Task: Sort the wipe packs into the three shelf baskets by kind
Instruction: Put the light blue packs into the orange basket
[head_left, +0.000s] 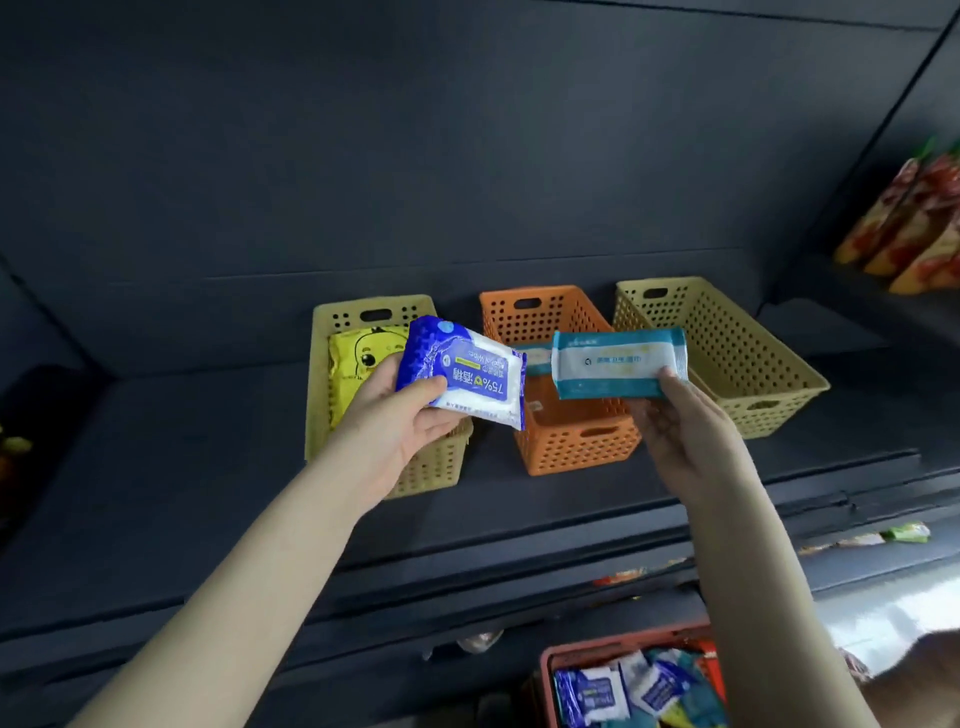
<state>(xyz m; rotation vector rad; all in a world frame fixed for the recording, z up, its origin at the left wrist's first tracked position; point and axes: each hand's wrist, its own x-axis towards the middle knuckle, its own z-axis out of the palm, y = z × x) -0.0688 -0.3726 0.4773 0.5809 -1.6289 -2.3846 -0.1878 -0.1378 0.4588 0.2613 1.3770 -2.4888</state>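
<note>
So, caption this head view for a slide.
Left hand holds blue pack, right hand teal pack, before three shelf baskets.

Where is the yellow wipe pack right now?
In the head view the yellow pack lies inside the leftmost basket, partly hidden behind the left hand holding a blue pack; the orange basket stands to its right.

Dim overall; dark shelf swallows most light. Washed-out bright patch btm right. Faint shadow under orange basket. Wide-angle bend at edges; snack bags top right blurred. Blue pack print sharp, teal pack print softer.
</note>
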